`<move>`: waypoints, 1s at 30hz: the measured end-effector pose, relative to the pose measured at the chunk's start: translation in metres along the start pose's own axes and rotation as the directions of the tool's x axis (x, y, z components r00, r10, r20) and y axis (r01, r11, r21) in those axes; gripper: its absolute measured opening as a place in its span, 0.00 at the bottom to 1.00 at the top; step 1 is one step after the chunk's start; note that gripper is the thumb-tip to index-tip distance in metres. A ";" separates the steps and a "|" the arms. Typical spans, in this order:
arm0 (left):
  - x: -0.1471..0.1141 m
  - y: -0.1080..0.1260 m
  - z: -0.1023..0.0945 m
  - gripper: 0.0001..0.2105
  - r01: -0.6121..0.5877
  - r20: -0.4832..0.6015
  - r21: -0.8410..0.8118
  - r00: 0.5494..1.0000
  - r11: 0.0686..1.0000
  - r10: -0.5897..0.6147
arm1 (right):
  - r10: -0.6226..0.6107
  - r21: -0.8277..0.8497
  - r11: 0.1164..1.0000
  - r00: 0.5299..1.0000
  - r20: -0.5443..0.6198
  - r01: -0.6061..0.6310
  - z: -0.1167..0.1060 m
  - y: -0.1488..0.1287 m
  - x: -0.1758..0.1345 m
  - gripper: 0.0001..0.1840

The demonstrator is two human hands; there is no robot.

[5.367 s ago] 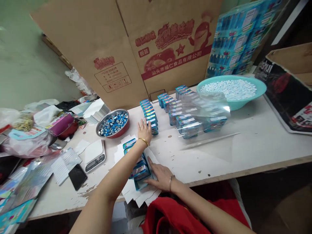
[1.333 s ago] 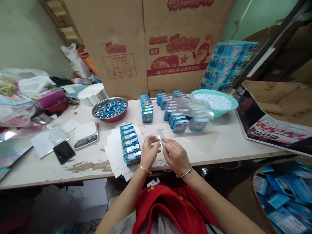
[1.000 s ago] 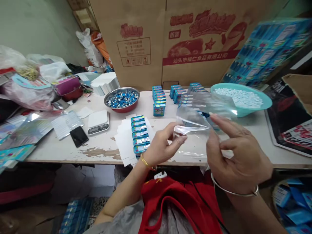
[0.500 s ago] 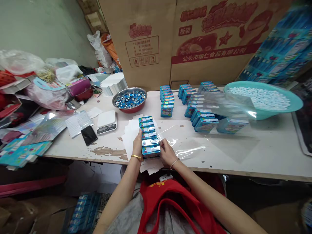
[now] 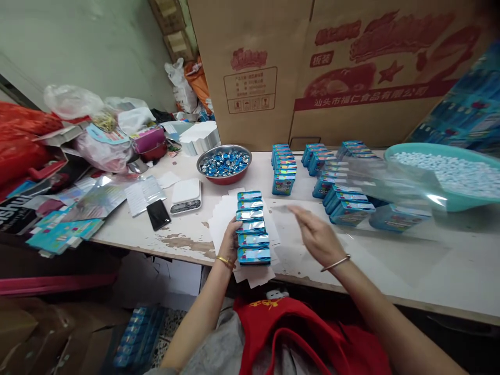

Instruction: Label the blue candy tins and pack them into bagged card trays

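Note:
A row of several small blue printed boxes (image 5: 253, 226) stands on a fan of white paper sheets (image 5: 222, 219) near the table's front edge. My left hand (image 5: 230, 240) is wrapped against the left side of that row, steadying it, its fingertips partly hidden behind the boxes. Right of the row, apart from it, my right hand (image 5: 318, 237) hovers over the tabletop with its fingers stretched out and nothing in them. Further back, more rows of blue boxes (image 5: 283, 183) stand in the middle and to the right (image 5: 350, 211).
A metal bowl (image 5: 248, 162) of blue-and-silver pieces sits behind the papers. At the right is a turquoise basin (image 5: 449, 200) of white pieces, with transparent film (image 5: 410, 179) before it. A white device (image 5: 186, 195) and a phone (image 5: 158, 214) lie left. A large carton (image 5: 258, 125) rises behind.
My right hand has left the front box and moved right, its fingers opening out. The clear film that lay beside the row no longer shows there. My left hand stays at the row.

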State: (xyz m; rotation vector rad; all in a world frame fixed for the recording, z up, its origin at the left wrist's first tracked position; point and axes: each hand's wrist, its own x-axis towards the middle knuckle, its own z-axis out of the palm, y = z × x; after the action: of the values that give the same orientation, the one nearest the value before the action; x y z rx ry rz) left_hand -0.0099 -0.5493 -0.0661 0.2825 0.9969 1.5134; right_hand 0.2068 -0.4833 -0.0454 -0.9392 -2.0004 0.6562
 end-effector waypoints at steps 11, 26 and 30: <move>-0.121 0.041 -0.092 0.20 0.149 -0.121 -0.129 0.979 0.980 -0.165 | 0.083 -0.291 0.952 0.832 0.549 0.097 0.091 -0.040 0.004 0.35; -0.124 0.006 -0.073 0.27 0.176 -0.026 0.093 0.984 0.980 -0.175 | 0.041 -0.609 0.769 0.937 0.348 0.192 0.068 -0.028 -0.014 0.15; -0.119 0.005 -0.072 0.22 0.190 -0.030 0.104 0.982 0.976 -0.188 | -0.078 -0.613 0.726 0.922 0.379 0.312 0.054 -0.028 0.001 0.16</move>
State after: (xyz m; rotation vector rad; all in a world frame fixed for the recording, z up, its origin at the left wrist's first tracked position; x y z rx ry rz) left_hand -0.0356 -0.6856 -0.0619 0.2410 1.0913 1.2949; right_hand 0.1509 -0.5052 -0.0536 -1.0327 -2.6763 -0.0720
